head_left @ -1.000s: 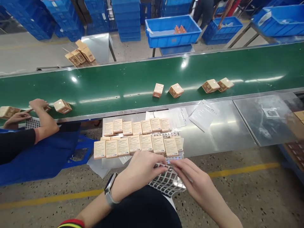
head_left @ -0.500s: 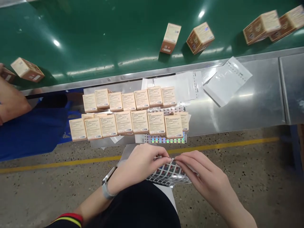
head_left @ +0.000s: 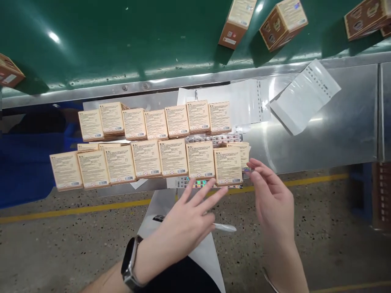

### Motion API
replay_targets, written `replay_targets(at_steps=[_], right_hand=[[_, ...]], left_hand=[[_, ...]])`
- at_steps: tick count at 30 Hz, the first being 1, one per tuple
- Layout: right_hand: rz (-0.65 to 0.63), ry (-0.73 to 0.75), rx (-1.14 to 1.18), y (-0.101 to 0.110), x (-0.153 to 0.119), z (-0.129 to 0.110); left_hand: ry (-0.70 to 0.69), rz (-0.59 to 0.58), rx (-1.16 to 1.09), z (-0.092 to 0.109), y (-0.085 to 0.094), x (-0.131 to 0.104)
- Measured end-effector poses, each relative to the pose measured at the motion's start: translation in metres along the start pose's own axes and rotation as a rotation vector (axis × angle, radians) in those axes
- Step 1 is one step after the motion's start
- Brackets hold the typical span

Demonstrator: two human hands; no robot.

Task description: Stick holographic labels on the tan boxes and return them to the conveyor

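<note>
My left hand (head_left: 191, 221), wearing a wristband, is above my lap with three fingers spread. Its forefinger curls in, gripping a sticker sheet (head_left: 225, 228) that lies mostly hidden beneath the hand; the thumb is out of sight. My right hand (head_left: 271, 195) pinches a tiny shiny sticker (head_left: 248, 169) between thumb and fingertips. It is at the right end of the front row of small cream-and-brown boxes (head_left: 228, 165), close to the rearmost box there (head_left: 244, 152). The boxes stand in two rows, printed text and barcodes facing up.
More sticker sheets (head_left: 198, 183) lie under the boxes. White plastic bags (head_left: 305, 97) rest on the metal ledge (head_left: 342, 118). Beyond runs a green conveyor belt (head_left: 146, 44) carrying several larger-looking boxes (head_left: 282, 24). Blue cloth (head_left: 24, 162) shows at the left.
My hands have parted. The right has moved up and forward to the boxes with a sticker; the left has spread three fingers, keeping the sheet. The view has shifted closer. The co-worker's arm is gone from view.
</note>
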State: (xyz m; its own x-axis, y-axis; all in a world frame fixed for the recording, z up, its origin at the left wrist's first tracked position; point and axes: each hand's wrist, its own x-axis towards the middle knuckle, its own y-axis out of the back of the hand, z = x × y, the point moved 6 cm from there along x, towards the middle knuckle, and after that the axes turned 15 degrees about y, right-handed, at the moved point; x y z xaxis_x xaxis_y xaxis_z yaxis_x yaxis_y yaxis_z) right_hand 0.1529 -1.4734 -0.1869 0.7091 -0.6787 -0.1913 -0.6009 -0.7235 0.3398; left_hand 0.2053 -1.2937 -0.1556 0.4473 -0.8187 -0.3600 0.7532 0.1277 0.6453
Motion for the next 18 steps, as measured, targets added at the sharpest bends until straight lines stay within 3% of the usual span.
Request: replay_targets(at_steps=[6,18], right_hand=[[0.15,-0.085,0.096,-0.019,0.012,0.021],[0.087,-0.002,-0.019,-0.022,0.012,0.018]], left_hand=[[-0.071,0.075,0.225,0.004,-0.022,0.028],[-0.015,0.009,0.233,-0.005,-0.022,0.034]])
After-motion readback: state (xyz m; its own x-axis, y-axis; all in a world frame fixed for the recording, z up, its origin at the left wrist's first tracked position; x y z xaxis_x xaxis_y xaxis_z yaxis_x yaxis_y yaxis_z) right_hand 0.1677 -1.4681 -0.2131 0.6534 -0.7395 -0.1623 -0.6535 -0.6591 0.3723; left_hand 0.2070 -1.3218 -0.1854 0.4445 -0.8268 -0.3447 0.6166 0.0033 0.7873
